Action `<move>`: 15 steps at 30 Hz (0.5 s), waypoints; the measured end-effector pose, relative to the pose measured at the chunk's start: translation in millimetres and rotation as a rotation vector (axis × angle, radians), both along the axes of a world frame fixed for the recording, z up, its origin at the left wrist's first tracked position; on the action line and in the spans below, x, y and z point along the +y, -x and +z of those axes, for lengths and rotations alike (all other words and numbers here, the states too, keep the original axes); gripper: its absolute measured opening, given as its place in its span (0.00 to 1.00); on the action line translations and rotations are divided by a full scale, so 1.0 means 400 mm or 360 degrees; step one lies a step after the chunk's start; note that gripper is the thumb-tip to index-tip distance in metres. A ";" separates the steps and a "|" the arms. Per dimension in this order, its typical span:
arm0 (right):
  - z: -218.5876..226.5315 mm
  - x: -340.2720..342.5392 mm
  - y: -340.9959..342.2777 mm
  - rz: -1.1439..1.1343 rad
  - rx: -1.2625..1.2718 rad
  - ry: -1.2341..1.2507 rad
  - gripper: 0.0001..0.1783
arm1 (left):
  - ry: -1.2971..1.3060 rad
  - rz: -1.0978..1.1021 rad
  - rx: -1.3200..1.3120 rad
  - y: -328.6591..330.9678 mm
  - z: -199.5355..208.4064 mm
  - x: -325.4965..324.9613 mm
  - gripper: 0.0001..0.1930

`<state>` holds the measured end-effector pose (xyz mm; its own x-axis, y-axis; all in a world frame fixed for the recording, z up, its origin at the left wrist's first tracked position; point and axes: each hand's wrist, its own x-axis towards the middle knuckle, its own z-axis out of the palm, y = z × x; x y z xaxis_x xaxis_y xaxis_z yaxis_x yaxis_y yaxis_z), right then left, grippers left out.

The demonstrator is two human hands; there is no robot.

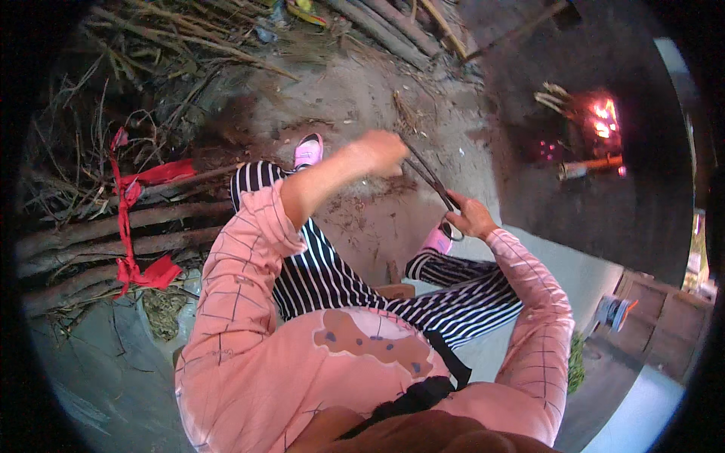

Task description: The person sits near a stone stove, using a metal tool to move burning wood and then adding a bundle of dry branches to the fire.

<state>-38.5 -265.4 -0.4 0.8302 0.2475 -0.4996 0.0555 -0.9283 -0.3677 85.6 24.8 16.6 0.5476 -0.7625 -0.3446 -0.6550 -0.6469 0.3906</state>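
Observation:
My right hand [472,217] is closed around the looped handle end of a pair of dark metal fire tongs [429,175]. The tongs slant up and left across the space between my knees, toward my left hand [377,153]. That hand is curled closed at the far end of the tongs and a little blurred. Its fingertips are hidden, so I cannot tell whether it grips the tongs or something small. To the right, a fire [604,119] glows in a dark hearth, with pale sticks [555,98] and a thicker burning stick [589,166] reaching into it.
Thick branches [98,235] lie at left, with a red cloth strip [123,219] on them. Brushwood [174,34] and logs [385,30] line the back. Bare dirt floor [362,98] stretches ahead of my pink shoes [308,151]. A pale ledge [547,260] borders the hearth.

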 end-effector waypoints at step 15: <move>0.160 -0.116 0.080 -0.0295 -0.0355 0.0000 0.27 | 0.1675 0.0714 -0.0479 -0.014 0.247 0.138 0.17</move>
